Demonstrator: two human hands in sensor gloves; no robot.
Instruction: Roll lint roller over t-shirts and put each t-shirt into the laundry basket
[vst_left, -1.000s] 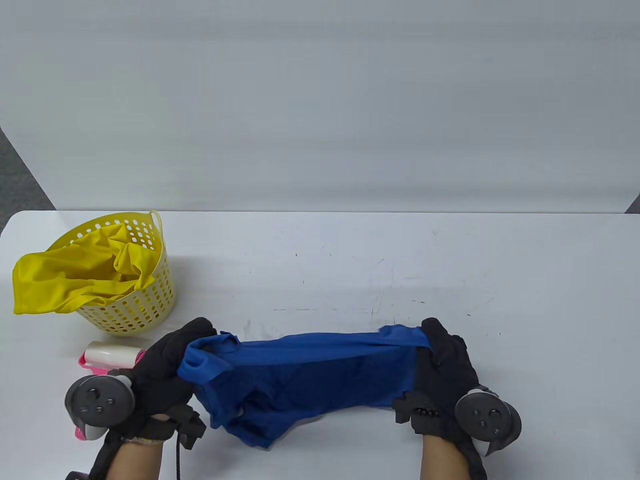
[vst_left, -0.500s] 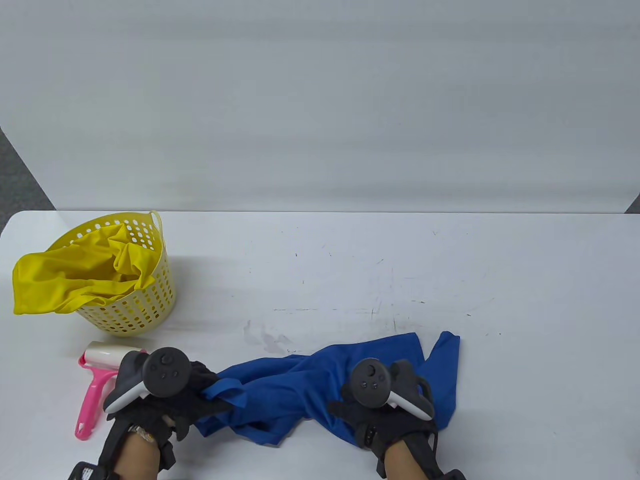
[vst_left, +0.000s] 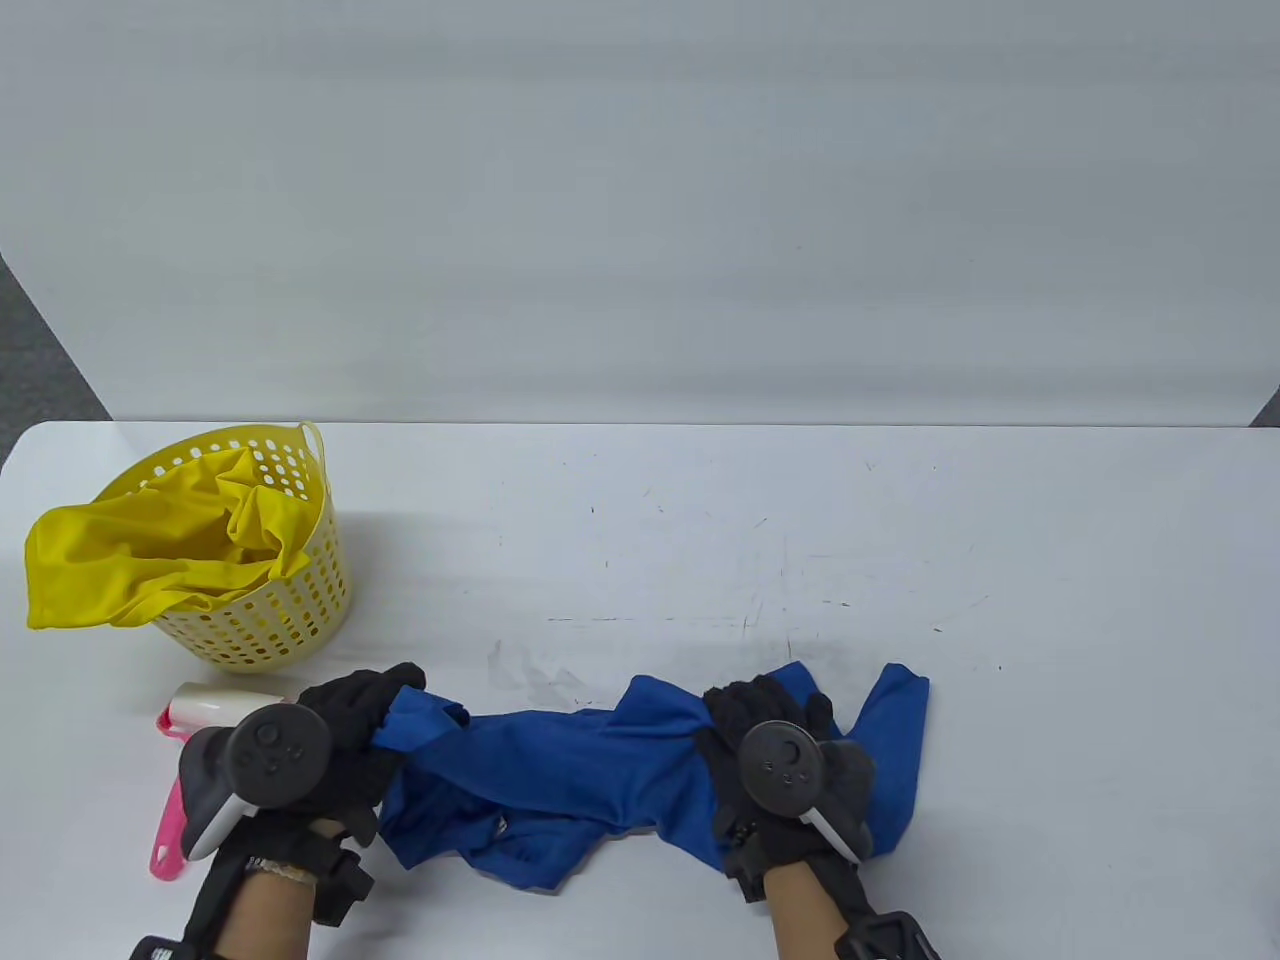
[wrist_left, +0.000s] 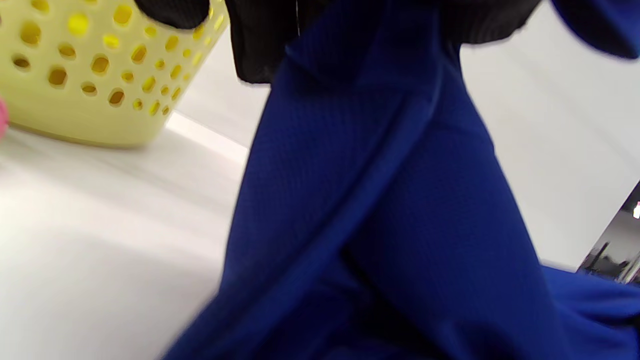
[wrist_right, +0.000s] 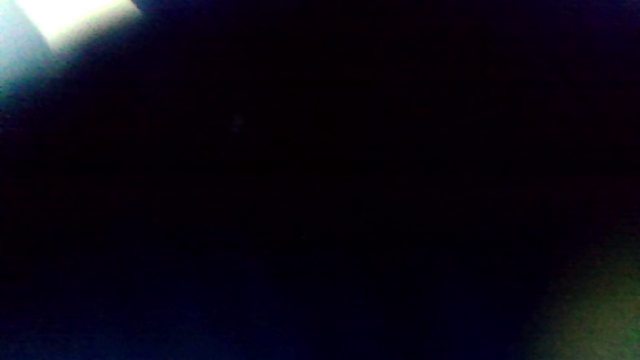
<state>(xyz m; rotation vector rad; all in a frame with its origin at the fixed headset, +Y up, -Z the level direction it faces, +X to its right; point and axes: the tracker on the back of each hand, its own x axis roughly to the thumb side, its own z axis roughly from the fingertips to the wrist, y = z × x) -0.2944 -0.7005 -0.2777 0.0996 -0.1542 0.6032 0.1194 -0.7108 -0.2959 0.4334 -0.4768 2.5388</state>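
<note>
White table (vst_left: 700, 520) carries it all. Blue shirt (vst_left: 560, 770) lies bunched along the near edge, stretched between both hands. Basket (vst_left: 270, 610) stands at the far left corner, yellow shirt (vst_left: 130, 570) stuffed in and spilling over its rim. Left hand (vst_left: 340, 730) has fingers curled, clamping the blue shirt's left end; right hand (vst_left: 770, 760) grips the right part. Roller (vst_left: 205, 715) lies just left of the left hand, near the left edge.
</note>
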